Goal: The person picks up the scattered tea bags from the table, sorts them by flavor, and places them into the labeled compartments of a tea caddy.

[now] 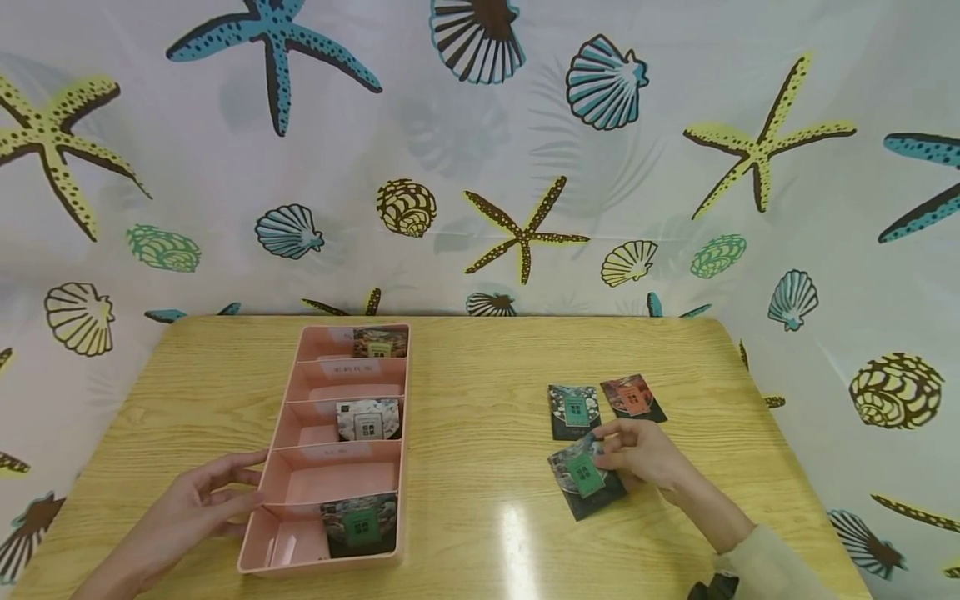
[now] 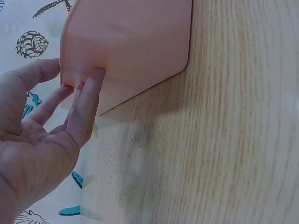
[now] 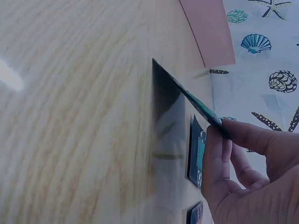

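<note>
My right hand [image 1: 641, 454] pinches a dark sachet with a green label [image 1: 583, 477] by its edge between thumb and fingers. In the right wrist view this sachet [image 3: 187, 95] is seen edge-on, tilted over the wood. Just beyond it lie a sachet with a teal label [image 1: 574, 412] and one with a red label [image 1: 634, 397]. On the left, the relaxed fingers of my left hand [image 1: 198, 504] touch the outer side of a pink divided box [image 1: 341, 483]. The left wrist view shows these fingertips [image 2: 97, 74] against the box's smooth wall [image 2: 135, 42].
Several compartments make up the box, with pale labels on their dividers. A green-labelled sachet [image 1: 362, 525] sits in the nearest one, a white sachet [image 1: 367, 420] in the middle, and a yellow-labelled sachet [image 1: 380, 342] in the farthest. Patterned cloth [image 1: 450, 275] hangs behind the wooden table [image 1: 472, 375].
</note>
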Available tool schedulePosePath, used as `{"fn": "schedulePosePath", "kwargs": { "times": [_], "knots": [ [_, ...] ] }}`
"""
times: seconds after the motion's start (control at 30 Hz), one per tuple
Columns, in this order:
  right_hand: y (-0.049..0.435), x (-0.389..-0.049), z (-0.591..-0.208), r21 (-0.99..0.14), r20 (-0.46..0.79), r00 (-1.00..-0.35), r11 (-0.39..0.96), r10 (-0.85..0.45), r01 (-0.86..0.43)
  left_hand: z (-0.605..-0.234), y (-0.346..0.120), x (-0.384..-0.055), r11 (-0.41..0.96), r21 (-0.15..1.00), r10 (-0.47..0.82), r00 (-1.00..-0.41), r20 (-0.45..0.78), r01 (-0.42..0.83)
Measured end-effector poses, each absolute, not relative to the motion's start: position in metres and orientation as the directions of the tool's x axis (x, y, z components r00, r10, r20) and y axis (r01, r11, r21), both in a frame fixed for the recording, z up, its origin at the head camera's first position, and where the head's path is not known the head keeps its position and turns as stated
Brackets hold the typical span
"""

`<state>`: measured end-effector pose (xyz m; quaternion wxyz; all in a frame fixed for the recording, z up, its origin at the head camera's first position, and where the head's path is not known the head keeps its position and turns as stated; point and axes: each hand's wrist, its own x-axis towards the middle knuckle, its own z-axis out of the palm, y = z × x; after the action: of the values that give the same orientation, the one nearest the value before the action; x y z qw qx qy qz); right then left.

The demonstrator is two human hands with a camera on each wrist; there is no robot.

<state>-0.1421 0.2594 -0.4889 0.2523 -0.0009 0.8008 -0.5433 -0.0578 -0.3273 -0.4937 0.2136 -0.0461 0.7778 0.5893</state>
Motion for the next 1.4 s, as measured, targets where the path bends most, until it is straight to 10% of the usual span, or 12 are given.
{"fn": "schedulePosePath", "kwargs": {
  "times": [1.4],
  "knots": [
    [0.149, -0.138, -0.445, -0.933, -0.359, -0.797, 0.165, -0.485, 0.320, -0.494, -0.329, -0.059, 0.309, 0.898, 0.195, -0.903, -0.383, -0.314]
  ]
}}
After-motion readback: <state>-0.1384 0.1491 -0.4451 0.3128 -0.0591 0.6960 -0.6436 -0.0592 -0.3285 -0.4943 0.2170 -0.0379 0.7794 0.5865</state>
